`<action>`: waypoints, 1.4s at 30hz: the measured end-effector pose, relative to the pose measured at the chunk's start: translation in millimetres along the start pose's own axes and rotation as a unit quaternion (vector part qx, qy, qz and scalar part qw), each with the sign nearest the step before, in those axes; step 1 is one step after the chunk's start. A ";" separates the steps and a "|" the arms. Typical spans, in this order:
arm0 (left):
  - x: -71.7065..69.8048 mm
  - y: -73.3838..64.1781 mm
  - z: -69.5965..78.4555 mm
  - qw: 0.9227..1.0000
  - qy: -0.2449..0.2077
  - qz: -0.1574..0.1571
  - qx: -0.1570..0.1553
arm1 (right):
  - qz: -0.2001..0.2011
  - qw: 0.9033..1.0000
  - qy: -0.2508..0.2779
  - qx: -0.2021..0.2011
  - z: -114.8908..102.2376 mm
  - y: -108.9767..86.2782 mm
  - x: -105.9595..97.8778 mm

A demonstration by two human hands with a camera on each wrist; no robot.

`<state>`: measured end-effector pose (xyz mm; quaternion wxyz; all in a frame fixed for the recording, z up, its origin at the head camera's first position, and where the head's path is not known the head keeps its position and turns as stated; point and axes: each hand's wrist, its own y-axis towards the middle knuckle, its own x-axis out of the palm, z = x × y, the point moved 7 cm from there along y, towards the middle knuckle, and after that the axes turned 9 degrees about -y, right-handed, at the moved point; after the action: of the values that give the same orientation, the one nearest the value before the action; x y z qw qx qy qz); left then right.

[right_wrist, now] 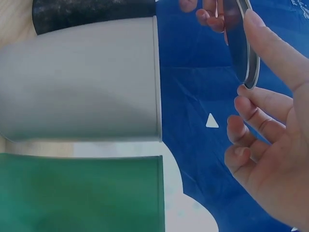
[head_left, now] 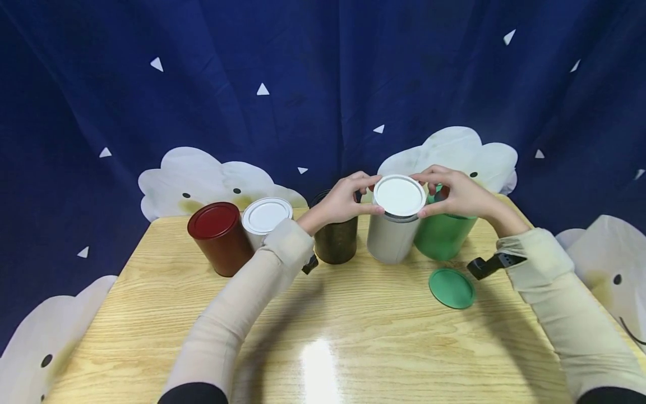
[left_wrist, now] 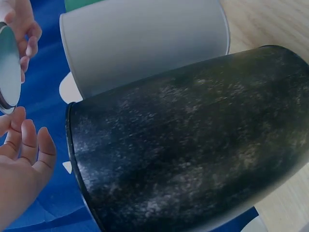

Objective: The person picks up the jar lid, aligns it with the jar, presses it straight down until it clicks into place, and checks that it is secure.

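Red can (head_left: 222,247), white can (head_left: 267,216): nine o'clock from grey can (head_left: 392,242). Black can (head_left: 336,244): nine o'clock, nearer. Left hand (head_left: 347,199): pinches white lid (head_left: 400,195) at its nine o'clock. White lid: just above grey can, apart. Green can (head_left: 441,238): three o'clock. Green lid (head_left: 451,288): four o'clock. Right hand (head_left: 458,194): pinches white lid at its three o'clock.

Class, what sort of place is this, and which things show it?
Probably indoors, at a tabletop staged for a demonstration, judging by the cloud-printed curtain behind, the wood-grain table and the row of canisters along its far side.
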<state>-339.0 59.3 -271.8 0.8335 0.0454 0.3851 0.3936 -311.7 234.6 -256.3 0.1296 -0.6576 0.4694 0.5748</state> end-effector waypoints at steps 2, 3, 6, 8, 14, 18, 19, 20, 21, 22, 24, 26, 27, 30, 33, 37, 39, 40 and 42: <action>-0.4 2.8 -0.5 1.000 0.001 -0.002 -0.003 | -0.007 1.000 0.000 0.016 3.0 1.3 -0.9; -0.3 3.6 -0.7 1.000 0.001 -0.003 -0.004 | -0.010 1.000 -0.001 0.020 3.7 1.8 -1.4; 1.1 5.3 -1.9 1.000 0.001 -0.006 -0.011 | -0.019 0.999 -0.001 0.029 5.0 2.4 -2.4; 2.3 5.7 -2.8 1.000 0.000 -0.008 -0.015 | -0.024 0.999 -0.001 0.032 5.4 2.1 -2.8; 5.5 9.0 -7.1 1.000 0.003 -0.013 -0.017 | -0.038 0.999 0.000 0.037 11.1 2.9 -2.1; 6.1 12.1 -10.7 0.999 0.015 -0.017 -0.023 | -0.045 0.998 0.003 0.044 17.8 5.3 0.3; 6.0 12.8 -11.3 0.999 0.018 -0.018 -0.026 | -0.047 0.998 0.003 0.047 19.2 5.9 0.8; 6.2 13.6 -12.4 0.999 0.020 -0.020 -0.029 | -0.048 0.998 0.001 0.047 20.3 6.4 1.2; 6.2 14.3 -13.2 0.999 0.022 -0.022 -0.031 | -0.049 0.998 -0.001 0.047 21.2 6.8 1.5; 6.3 15.0 -13.9 0.999 0.023 -0.024 -0.033 | -0.050 0.998 -0.002 0.047 21.8 7.3 1.8; 6.5 16.5 -14.8 0.999 0.026 -0.029 -0.037 | -0.053 0.998 -0.005 0.046 24.1 8.0 3.0; 7.0 17.8 -15.9 0.998 0.027 -0.034 -0.042 | -0.056 0.997 -0.006 0.047 25.8 8.5 4.1; 7.1 18.3 -16.3 0.998 0.028 -0.035 -0.044 | -0.058 0.997 -0.004 0.050 27.2 8.7 4.9; 8.0 19.3 -18.6 0.997 0.030 -0.041 -0.053 | -0.066 0.996 0.005 0.063 30.7 9.6 7.4; 9.3 19.7 -21.7 0.997 0.032 -0.044 -0.061 | -0.077 0.994 0.015 0.078 34.1 10.3 10.1; 11.4 20.3 -25.5 0.996 0.036 -0.049 -0.069 | -0.094 0.989 0.025 0.111 40.9 11.6 14.6; 12.4 20.5 -27.3 0.995 0.039 -0.050 -0.073 | -0.102 0.986 0.028 0.126 44.4 12.1 17.0; 12.9 20.6 -28.3 0.995 0.039 -0.051 -0.074 | -0.105 0.985 0.030 0.131 45.5 12.1 18.0; 13.8 21.1 -29.9 0.995 0.045 -0.053 -0.074 | -0.110 0.984 0.032 0.136 47.0 12.2 20.0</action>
<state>-367.0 76.6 -293.1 0.8364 -0.0549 0.3936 0.3775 -352.9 252.2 -283.7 0.2652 -0.6994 0.4716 0.4670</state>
